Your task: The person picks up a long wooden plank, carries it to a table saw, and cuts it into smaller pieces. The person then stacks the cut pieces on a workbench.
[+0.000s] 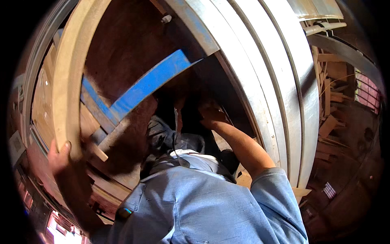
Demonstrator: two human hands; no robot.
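Grooved tabletop: a long, silver-grey metal tabletop [280, 77] with lengthwise slots is seen running down the right of centre, brightly lit; no workpiece is seen on its visible part.
Pale board: a long, pale wooden board [71, 81] is held at the person's left, well apart from the tabletop. By appearance, the board is already cut to a straight strip; whether further shaping is done or left cannot be told.
Offcut heap: loose brown wooden offcuts [329, 126] are piled beyond the tabletop's right side.
Blue bar: a flat, blue-painted metal bar [150, 85] is set between board and tabletop, joined to a second blue piece at its lower end.
Left hand: the board's near end is gripped by the left hand [61, 156], thumb laid on top, fingers mostly hidden.
Right hand: the right hand [211, 114] is lowered into shadow beside the tabletop's inner edge; its opening, and anything held, cannot be told.
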